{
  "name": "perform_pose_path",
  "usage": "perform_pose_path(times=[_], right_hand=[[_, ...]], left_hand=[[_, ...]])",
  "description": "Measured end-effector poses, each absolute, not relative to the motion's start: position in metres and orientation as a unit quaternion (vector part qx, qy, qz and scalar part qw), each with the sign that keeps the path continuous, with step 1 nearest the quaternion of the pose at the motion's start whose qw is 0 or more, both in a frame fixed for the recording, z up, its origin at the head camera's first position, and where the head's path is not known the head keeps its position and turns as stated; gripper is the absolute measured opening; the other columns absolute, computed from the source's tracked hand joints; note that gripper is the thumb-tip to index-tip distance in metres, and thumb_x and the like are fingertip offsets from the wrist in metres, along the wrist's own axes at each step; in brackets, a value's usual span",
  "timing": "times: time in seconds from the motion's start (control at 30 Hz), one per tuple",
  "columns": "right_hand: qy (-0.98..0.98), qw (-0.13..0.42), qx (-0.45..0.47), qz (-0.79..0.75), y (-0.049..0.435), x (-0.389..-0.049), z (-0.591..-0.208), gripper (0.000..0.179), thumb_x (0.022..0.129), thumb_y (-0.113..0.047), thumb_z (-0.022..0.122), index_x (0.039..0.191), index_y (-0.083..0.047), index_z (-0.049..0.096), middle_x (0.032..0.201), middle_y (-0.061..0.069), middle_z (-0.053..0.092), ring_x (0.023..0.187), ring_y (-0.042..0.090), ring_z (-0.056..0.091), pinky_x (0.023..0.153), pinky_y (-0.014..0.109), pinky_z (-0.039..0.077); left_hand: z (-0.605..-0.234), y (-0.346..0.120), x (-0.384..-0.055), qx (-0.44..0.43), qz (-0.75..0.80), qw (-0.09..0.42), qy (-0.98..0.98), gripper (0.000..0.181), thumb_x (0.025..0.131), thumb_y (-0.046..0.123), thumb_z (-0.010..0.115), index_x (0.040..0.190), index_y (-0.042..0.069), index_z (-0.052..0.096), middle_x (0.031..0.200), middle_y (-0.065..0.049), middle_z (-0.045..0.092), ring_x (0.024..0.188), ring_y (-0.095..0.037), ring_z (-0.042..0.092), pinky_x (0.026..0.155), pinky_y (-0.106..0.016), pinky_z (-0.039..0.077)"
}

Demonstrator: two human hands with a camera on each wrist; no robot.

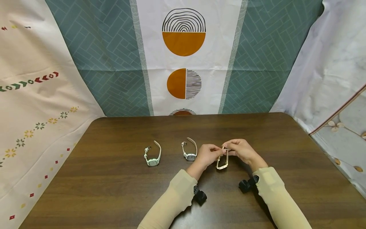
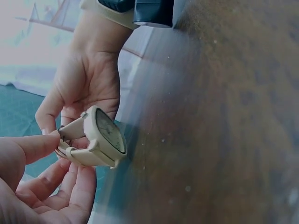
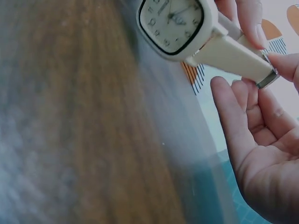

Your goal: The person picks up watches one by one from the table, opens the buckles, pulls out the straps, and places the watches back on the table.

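Observation:
A cream wristwatch (image 1: 222, 167) hangs by its strap between my two hands over the right half of the table, its face downward from the grip. My left hand (image 1: 208, 156) pinches the strap near the buckle. From the other side, my right hand (image 1: 241, 151) pinches the strap end by the metal buckle (image 3: 268, 79). The strap forms a loop. In the right wrist view the squarish watch dial (image 3: 171, 21) with numerals shows, partly cut off by the top edge. Fingers cover part of the buckle, so whether it is fastened I cannot tell.
Two pale wristwatches lie on the brown table (image 1: 114, 190): one nearer (image 1: 190, 156), just left of my left hand, and one farther left (image 1: 152, 162). Both have their straps unfastened. A patterned cloth (image 1: 114, 63) hangs behind the table.

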State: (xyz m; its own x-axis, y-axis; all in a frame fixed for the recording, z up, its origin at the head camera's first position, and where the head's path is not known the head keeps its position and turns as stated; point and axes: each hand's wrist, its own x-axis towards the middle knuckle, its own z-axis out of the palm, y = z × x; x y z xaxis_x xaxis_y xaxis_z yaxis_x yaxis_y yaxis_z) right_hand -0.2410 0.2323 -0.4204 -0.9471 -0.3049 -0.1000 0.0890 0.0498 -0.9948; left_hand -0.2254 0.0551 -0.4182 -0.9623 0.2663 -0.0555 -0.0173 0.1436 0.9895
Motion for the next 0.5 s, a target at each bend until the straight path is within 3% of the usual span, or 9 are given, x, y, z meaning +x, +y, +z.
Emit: perform_pose_path(times=[0.1,0.23,0.5], right_hand=[[0.701,0.134,-0.058,-0.698,0.234,-0.2407,-0.4197,0.021,0.093,0.0,0.047,0.093,-0.001,0.068,0.086,-0.002,0.064,0.08,0.009,0.063,0.075,0.025,0.055],[0.677,0.149,-0.05,-0.719,0.237,-0.2408,-0.4191,0.027,0.096,-0.003,0.046,0.086,-0.013,0.069,0.084,-0.002,0.064,0.077,0.009,0.063,0.074,0.026,0.055],[0.674,0.195,-0.088,-0.707,0.2402,-0.2424,-0.4189,0.02,0.097,-0.007,0.049,0.091,-0.014,0.067,0.087,-0.002,0.065,0.079,0.01,0.064,0.077,0.027,0.055]], left_hand=[[-0.4182,0.0564,-0.2243,0.081,0.65,0.11,0.747,0.017,0.083,0.01,0.071,0.083,-0.007,0.071,0.076,-0.019,0.069,0.054,-0.005,0.05,0.052,-0.017,0.046],[-0.4192,0.057,-0.2238,0.079,0.649,0.111,0.748,0.018,0.083,0.01,0.071,0.081,-0.008,0.071,0.075,-0.023,0.068,0.052,-0.005,0.048,0.05,-0.017,0.044],[-0.4218,0.057,-0.2243,0.086,0.648,0.118,0.747,0.019,0.083,0.011,0.072,0.084,-0.008,0.071,0.074,-0.016,0.07,0.053,-0.005,0.05,0.054,-0.022,0.052]])
